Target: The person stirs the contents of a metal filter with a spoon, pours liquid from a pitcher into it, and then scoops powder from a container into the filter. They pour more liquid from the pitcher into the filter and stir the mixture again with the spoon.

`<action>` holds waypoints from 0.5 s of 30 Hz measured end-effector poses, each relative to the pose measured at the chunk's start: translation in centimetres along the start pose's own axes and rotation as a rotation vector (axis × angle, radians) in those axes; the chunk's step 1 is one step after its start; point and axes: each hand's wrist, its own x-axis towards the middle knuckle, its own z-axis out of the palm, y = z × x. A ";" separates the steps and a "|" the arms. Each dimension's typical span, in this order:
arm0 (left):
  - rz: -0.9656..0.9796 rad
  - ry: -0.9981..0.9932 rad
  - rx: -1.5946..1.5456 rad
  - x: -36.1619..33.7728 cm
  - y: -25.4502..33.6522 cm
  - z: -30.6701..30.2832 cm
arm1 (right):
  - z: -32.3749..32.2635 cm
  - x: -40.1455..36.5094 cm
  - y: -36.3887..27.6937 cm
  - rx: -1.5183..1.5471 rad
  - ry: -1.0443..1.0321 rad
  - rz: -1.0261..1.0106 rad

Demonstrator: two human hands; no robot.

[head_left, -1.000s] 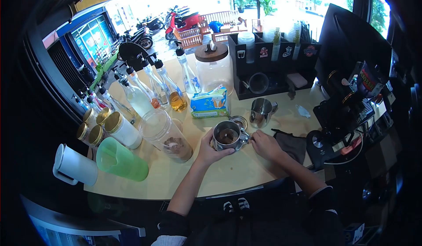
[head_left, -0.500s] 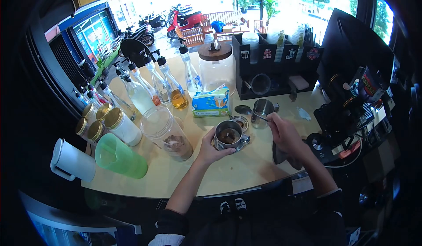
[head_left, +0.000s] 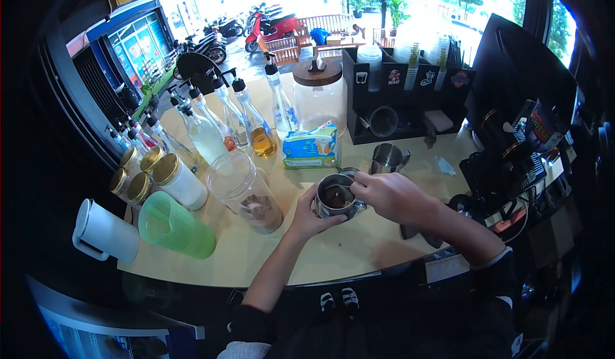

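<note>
My left hand (head_left: 310,217) is wrapped round a stainless steel cup (head_left: 331,213) with dark liquid inside. The fingers and thumb hold it from the left and front. Above the cup's right rim, my right hand (head_left: 391,197) pinches the thin handle of a metal spoon (head_left: 346,188). The spoon slants down into the cup, and its lower end is hard to make out. Behind my right hand stands a second metal cup (head_left: 386,156), and a round metal piece partly shows behind the held cup.
Left of the cup stand a clear plastic jar (head_left: 238,183) with brown contents, a green pitcher (head_left: 179,227) and a white pitcher (head_left: 115,234). Behind are wet wipes (head_left: 311,149), pump bottles (head_left: 261,131) and a black cup rack (head_left: 410,96). Black equipment (head_left: 506,160) fills the right.
My right hand has moved left with the spoon, from beside the second metal cup to over the held cup. The spoon now reaches inside. My left hand keeps its hold.
</note>
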 end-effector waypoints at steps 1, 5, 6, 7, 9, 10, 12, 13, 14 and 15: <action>0.007 0.002 0.017 0.0 0.1 -0.1 | -0.5 0.0 -0.2 0.035 -0.019 -0.004; -0.026 -0.010 -0.003 0.0 0.3 0.0 | -0.2 0.2 0.2 0.019 0.030 -0.031; -0.030 -0.002 -0.012 0.0 0.3 0.0 | -0.2 0.1 0.1 0.018 0.032 -0.030; -0.031 0.005 -0.021 0.1 0.4 0.0 | -0.4 0.1 -0.1 0.048 -0.004 -0.022; -0.031 -0.004 0.010 0.2 0.5 -0.1 | -0.8 0.2 -0.3 0.079 -0.041 -0.019; -0.036 -0.011 0.037 0.0 0.5 -0.1 | -1.0 0.1 -0.3 0.065 -0.018 -0.004; -0.034 -0.004 0.012 0.0 0.2 0.0 | -0.9 0.0 -0.3 0.051 0.006 0.013; -0.028 -0.002 -0.010 0.1 0.1 0.0 | -0.6 0.1 -0.4 0.063 -0.019 0.002; -0.025 -0.005 -0.008 0.2 0.2 0.0 | -0.4 0.1 -0.4 0.074 -0.042 -0.010; -0.030 -0.006 0.006 0.2 0.2 -0.1 | -0.5 0.2 -0.3 0.073 -0.040 -0.011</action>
